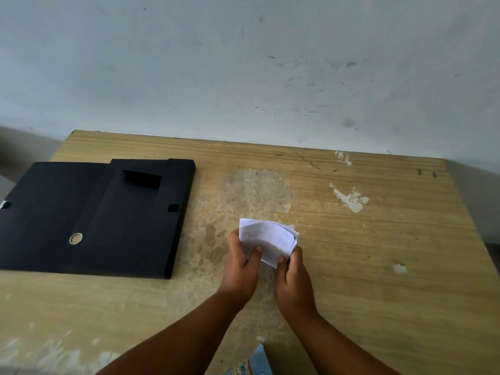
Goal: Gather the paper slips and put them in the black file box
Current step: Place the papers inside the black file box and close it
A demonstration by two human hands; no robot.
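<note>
Both hands pinch one small stack of paper slips (267,240) between thumbs and fingers, held just above the table (378,253). The left hand (241,269) grips the stack's left edge, thumb on top. The right hand (293,277) pinches the lower right corner, fingers curled under. The slips look fanned and uneven, not squared up. No loose slips show elsewhere on the table, so gathering looks done or nearly so.

What is left: carry the stack to the black file box (108,217) and put it in. The box lies flat at the table's left, well apart from the hands, with its flap laid out toward the left. No paper shows in it; the dark inside makes it hard to tell whether it holds anything.
</note>
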